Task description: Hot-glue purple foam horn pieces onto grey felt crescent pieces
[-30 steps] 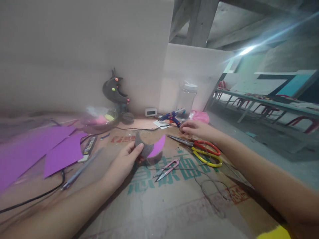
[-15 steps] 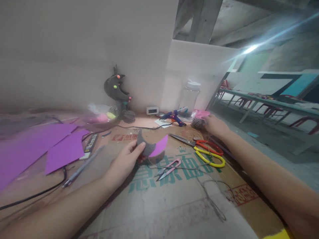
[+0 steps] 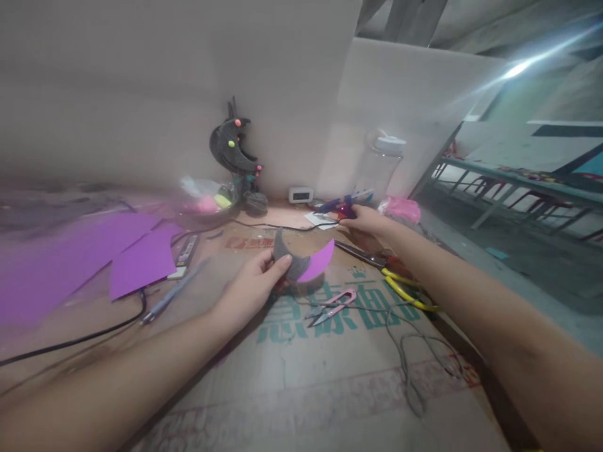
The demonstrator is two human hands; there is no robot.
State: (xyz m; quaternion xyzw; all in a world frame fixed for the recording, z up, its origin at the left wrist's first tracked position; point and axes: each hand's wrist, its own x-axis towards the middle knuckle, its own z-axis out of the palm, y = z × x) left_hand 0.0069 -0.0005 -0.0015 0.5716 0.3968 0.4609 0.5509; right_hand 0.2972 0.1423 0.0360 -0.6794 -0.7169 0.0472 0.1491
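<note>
My left hand (image 3: 264,270) pinches a purple crescent (image 3: 319,262) between thumb and fingers. Grey yarn (image 3: 298,267) is wound round much of the crescent, leaving its right tip bare. At the back of the table, my right hand (image 3: 366,221) is closed round the handle of a blue glue gun (image 3: 333,206); its fingertips are partly hidden. Pink thread snips (image 3: 333,309) lie on the cardboard in front of the crescent. Yellow-and-red-handled scissors (image 3: 400,289) lie under my right forearm, partly covered.
Loose grey yarn (image 3: 409,351) trails over the cardboard (image 3: 301,389). Purple sheets (image 3: 141,267), a pen (image 3: 169,295) and a black cable (image 3: 89,336) are at left. Behind stand a decorated dark crescent (image 3: 230,147), a small clock (image 3: 300,195) and a clear bottle (image 3: 380,169).
My right hand has left the grey yarn ball beside the pink bag and moved left onto the glue gun. My left hand still holds the crescent. The view has shifted slightly.
</note>
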